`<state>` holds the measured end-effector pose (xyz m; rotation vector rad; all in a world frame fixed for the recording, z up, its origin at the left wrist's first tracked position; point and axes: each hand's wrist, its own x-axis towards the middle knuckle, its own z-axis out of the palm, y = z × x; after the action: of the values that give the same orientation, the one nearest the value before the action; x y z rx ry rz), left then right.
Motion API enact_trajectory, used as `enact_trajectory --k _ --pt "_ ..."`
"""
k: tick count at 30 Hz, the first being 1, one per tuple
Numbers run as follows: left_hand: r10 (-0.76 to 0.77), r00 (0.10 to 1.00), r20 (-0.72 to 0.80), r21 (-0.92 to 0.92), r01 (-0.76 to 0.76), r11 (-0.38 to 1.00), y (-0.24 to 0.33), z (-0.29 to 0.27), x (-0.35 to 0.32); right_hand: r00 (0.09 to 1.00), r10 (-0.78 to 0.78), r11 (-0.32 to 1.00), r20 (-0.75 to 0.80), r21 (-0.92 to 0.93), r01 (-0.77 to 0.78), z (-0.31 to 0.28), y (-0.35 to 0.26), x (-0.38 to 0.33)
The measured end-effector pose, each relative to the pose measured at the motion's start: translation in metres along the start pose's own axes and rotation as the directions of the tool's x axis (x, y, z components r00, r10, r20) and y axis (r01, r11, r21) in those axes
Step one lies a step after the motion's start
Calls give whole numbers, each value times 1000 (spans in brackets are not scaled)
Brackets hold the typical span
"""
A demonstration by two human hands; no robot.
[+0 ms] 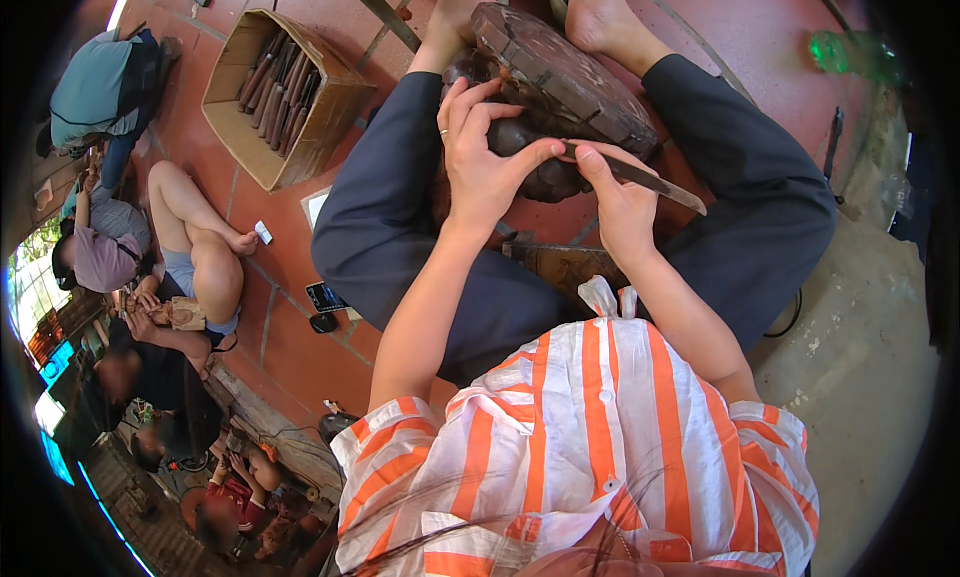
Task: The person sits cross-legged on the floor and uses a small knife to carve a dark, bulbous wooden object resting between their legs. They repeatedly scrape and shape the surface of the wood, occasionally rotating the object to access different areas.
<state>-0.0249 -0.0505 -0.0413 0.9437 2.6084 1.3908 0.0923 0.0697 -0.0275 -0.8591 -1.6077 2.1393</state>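
Note:
Between my knees lies a dark carved wooden piece [530, 172] with rounded forms. A thick dark wooden block [565, 72] leans on its far side. My left hand [478, 147] rests against the carving with its fingers apart. Its thumb reaches right, to the near end of a narrow flat carving tool [650, 180]. My right hand [625, 212] is closed around that tool, thumb on top. The tool's slanting end sticks out to the right, over my right leg. Its other end is hidden between my two thumbs.
A cardboard box [335, 97] of wooden-handled tools stands at left on the red tile floor. Near my left knee lie a phone [326, 297] and a small black object [323, 323]. A green bottle [850, 55] lies far right. Several people sit working at left.

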Motion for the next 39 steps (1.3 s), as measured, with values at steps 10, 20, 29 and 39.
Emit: enact_trajectory --k 10,20,29,39 --pt "1 1000 20 -6 -1 1000 0 -4 2 998 -54 998 -23 36 55 5 4 -3" --pt "-8 999 36 -27 9 1000 0 -8 5 996 -83 996 -31 35 84 8 5 -5" --pt "14 996 84 -105 -5 994 -5 -15 4 987 -159 983 -20 -96 156 10 14 -9" --pt "24 991 133 -105 -10 994 -7 -22 5 984 -178 970 29 -161 180 13 14 -11"
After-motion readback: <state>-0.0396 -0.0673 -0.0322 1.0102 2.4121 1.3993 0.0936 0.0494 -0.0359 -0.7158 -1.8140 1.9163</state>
